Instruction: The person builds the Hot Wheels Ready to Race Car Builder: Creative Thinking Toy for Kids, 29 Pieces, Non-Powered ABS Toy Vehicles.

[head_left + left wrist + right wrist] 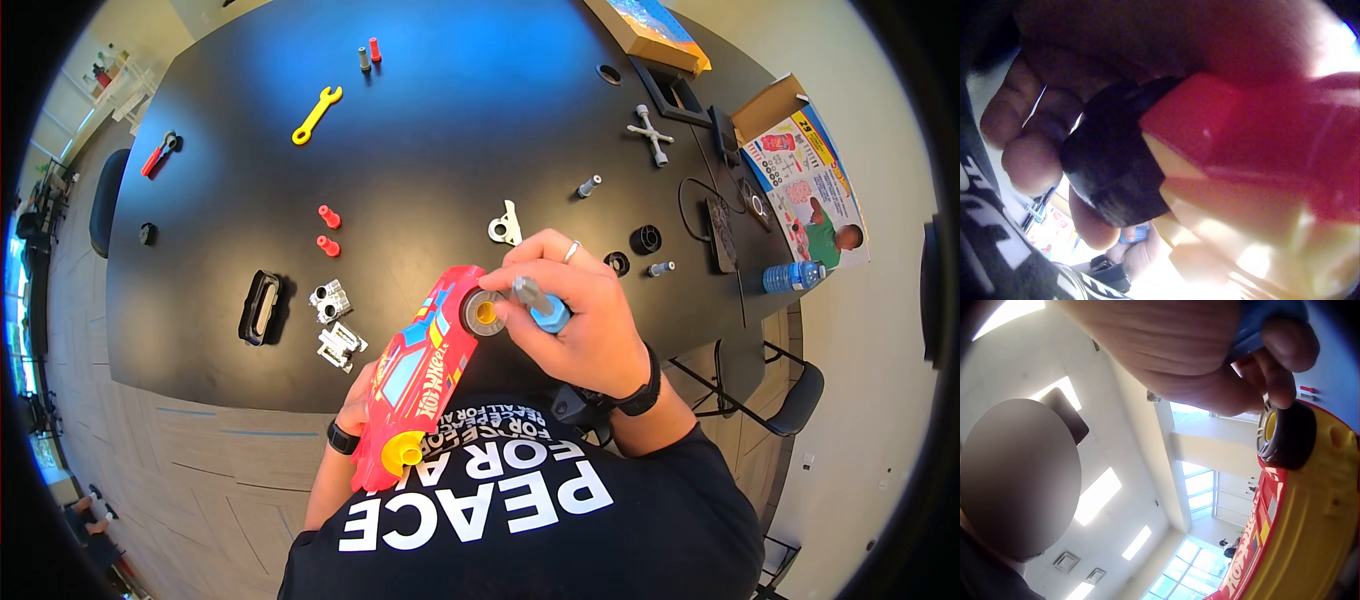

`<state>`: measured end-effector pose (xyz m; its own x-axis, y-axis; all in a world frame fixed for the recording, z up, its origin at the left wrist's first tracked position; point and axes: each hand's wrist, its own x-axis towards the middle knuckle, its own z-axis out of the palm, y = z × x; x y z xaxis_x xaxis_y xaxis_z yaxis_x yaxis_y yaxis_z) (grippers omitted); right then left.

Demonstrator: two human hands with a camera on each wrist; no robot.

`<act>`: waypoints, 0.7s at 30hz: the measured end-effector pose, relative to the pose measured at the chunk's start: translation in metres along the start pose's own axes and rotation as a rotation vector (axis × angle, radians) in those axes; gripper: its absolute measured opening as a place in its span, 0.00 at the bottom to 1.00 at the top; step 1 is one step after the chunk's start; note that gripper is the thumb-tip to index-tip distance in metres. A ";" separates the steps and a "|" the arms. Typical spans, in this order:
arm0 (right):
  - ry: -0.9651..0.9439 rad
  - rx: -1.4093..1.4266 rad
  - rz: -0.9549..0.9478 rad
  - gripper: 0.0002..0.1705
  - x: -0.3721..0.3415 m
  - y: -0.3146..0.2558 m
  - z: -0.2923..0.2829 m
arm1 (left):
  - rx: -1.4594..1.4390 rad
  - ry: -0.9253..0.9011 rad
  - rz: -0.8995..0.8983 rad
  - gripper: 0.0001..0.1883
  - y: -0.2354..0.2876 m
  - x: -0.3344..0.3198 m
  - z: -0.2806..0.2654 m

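Observation:
A red toy car (425, 375) with a yellow underside is held tilted over the person's lap, at the table's near edge. The left hand (357, 408) grips its side; in the left wrist view, those fingers (1032, 162) curl around a black wheel (1116, 156). The right hand (590, 320) holds a blue-handled screwdriver (550, 318), its grey shaft pointing up and away from the car. Thumb and fingertips of that hand are right at the wheel (1297, 437) with a yellow hub on the car's far end. A yellow wheel hub without a tyre (404, 453) shows at the near end.
On the black table (430, 150) lie a yellow wrench (316, 118), red pegs (328, 216), silver engine-like parts (332, 300), a white piece (508, 226), black wheel parts (646, 239) and a grey cross wrench (653, 137). A water bottle (795, 277) and printed box (815, 190) are right.

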<state>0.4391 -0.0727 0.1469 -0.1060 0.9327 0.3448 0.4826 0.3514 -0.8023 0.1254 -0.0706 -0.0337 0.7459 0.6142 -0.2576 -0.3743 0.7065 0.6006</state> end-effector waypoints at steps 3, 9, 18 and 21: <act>0.008 0.032 -0.039 0.20 -0.002 0.000 -0.002 | 0.032 0.010 0.008 0.67 0.004 0.000 0.004; -0.038 0.025 -0.085 0.28 -0.010 0.016 0.004 | 0.067 0.015 -0.013 0.67 0.007 0.001 0.007; 0.063 0.139 0.006 0.29 -0.017 0.021 0.015 | 0.055 -0.020 0.037 0.67 0.000 0.000 -0.003; 0.165 0.104 0.079 0.25 -0.025 0.028 -0.004 | -0.036 -0.025 -0.022 0.67 -0.025 -0.002 -0.041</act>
<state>0.4588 -0.0867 0.1183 0.0769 0.9347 0.3471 0.3907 0.2920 -0.8730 0.1110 -0.0751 -0.0795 0.7678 0.5894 -0.2512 -0.3768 0.7325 0.5670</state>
